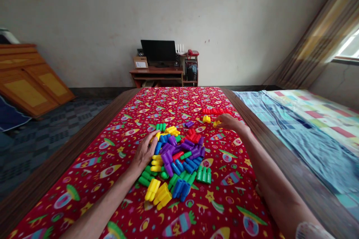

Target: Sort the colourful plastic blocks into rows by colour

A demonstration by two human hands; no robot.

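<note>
A heap of plastic building blocks (179,157) in yellow, blue, purple, green and red lies on a red patterned cloth (117,179). My left hand (144,152) rests on the heap's left edge, fingers curled round a yellow block (157,135). My right hand (228,121) reaches to the far right and pinches a small yellow block (216,123). Just beyond it lies a row of joined red blocks (215,111), with another yellow block (206,119) beside it.
The cloth covers a wooden table (42,179). A bed with a checked sheet (308,130) runs along the right. A desk with a monitor (162,67) stands at the far wall. A tilted wooden cabinet (28,78) lies at the left.
</note>
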